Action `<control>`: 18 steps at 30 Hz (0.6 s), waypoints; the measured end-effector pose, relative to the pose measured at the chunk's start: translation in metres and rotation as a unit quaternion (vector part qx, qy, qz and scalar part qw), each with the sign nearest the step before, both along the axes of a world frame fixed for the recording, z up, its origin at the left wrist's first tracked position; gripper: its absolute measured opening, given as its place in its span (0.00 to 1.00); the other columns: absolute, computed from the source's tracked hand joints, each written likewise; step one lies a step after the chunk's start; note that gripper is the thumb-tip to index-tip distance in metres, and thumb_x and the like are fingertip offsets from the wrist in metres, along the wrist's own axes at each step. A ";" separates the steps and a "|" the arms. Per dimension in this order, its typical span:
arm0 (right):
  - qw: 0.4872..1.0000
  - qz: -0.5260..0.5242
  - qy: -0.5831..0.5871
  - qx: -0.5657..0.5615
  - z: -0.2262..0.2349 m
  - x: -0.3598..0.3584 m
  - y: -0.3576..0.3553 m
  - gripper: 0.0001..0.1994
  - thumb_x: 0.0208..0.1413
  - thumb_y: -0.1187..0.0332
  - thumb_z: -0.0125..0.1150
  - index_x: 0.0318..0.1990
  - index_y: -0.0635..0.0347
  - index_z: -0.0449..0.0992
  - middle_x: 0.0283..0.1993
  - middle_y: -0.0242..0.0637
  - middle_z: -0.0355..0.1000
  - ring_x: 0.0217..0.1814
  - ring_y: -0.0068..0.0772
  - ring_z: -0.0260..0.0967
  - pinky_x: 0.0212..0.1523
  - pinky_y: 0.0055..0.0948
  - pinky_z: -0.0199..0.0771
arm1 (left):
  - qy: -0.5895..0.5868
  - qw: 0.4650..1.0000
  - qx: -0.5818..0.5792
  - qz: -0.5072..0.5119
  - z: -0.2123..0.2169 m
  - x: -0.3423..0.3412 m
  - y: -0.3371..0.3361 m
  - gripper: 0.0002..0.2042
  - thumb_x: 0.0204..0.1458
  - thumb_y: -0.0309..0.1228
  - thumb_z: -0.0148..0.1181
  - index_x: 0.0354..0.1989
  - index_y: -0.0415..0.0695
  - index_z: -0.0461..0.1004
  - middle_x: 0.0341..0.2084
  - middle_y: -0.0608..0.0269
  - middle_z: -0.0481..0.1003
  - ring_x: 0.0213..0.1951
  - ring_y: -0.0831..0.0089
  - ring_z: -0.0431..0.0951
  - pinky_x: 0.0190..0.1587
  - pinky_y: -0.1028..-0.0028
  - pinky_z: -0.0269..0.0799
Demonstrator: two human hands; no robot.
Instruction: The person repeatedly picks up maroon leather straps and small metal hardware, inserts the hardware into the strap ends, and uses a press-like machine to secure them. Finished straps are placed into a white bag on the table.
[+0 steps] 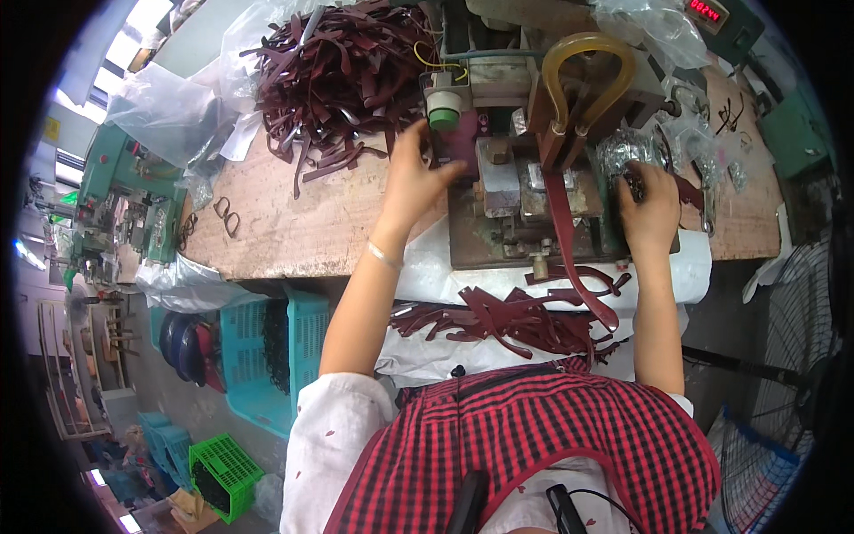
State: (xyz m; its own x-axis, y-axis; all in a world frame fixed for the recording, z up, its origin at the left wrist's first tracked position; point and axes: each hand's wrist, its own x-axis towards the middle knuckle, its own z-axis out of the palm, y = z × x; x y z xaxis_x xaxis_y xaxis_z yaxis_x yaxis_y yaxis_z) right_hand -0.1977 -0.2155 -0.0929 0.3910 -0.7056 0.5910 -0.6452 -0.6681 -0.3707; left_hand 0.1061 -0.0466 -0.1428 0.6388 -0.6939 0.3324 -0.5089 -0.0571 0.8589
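Note:
My left hand (pixel 413 176) is open beside the press, its thumb stretched toward the metal block and its fingers close to a green push button (pixel 443 118). On the right, my right hand (pixel 651 206) reaches into a clear plastic bag of small shiny parts (pixel 621 153). Its fingers are curled together, and what they pinch is too small to make out. Between the hands stands the bench press (pixel 525 191). A dark red strap (pixel 564 233) hangs from under its head, over the front edge toward my lap. More dark red straps (pixel 498 319) lie on white cloth across my lap.
A big heap of dark red straps (pixel 342 76) covers the bench's back left. Two dark loops (pixel 229 218) lie on the wooden bench (pixel 302 231). Teal crates (pixel 258 356) and a green basket (pixel 224 476) stand on the floor at left. A caged fan (pixel 783 356) is at right.

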 end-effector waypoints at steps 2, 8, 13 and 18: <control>0.990 -0.043 0.119 -0.061 0.005 -0.006 0.007 0.11 0.49 0.67 0.69 0.41 0.57 0.80 0.46 0.41 0.76 0.52 0.44 0.72 0.49 0.41 0.72 | -0.016 0.997 -0.040 0.061 0.029 0.008 0.002 0.32 0.41 0.32 0.77 0.56 0.38 0.70 0.48 0.54 0.74 0.51 0.64 0.74 0.55 0.67 0.70; 0.998 0.008 0.027 -0.052 -0.005 -0.016 -0.006 0.05 0.49 0.69 0.68 0.32 0.58 0.80 0.40 0.39 0.77 0.46 0.47 0.73 0.45 0.41 0.73 | -0.254 0.950 0.098 0.150 0.091 0.088 0.052 0.04 0.49 0.28 0.66 0.33 0.44 0.82 0.36 0.60 0.80 0.40 0.59 0.78 0.44 0.66 0.73; 0.995 -0.004 -0.087 0.052 0.001 0.001 0.000 0.06 0.53 0.72 0.66 0.38 0.61 0.80 0.35 0.42 0.78 0.37 0.47 0.76 0.41 0.39 0.74 | -0.494 0.808 0.302 0.106 -0.005 0.157 0.110 0.08 0.43 0.21 0.58 0.32 0.38 0.80 0.38 0.51 0.78 0.50 0.49 0.73 0.53 0.60 0.74; 0.977 -0.014 -0.174 0.122 -0.007 -0.040 0.013 0.10 0.54 0.72 0.66 0.43 0.62 0.81 0.36 0.42 0.79 0.37 0.36 0.77 0.42 0.31 0.74 | -0.396 0.842 0.353 0.101 0.005 0.083 0.092 0.11 0.44 0.25 0.59 0.38 0.41 0.78 0.36 0.51 0.77 0.45 0.50 0.76 0.48 0.58 0.75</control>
State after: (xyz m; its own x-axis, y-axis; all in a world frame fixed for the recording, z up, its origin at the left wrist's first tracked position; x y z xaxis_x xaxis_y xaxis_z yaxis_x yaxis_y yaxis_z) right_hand -0.2378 -0.2028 -0.0996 0.1749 -0.8497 0.4975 -0.4696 -0.5161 -0.7164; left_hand 0.1891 0.0451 -0.1382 0.5388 -0.8014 0.2599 -0.8250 -0.5644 -0.0299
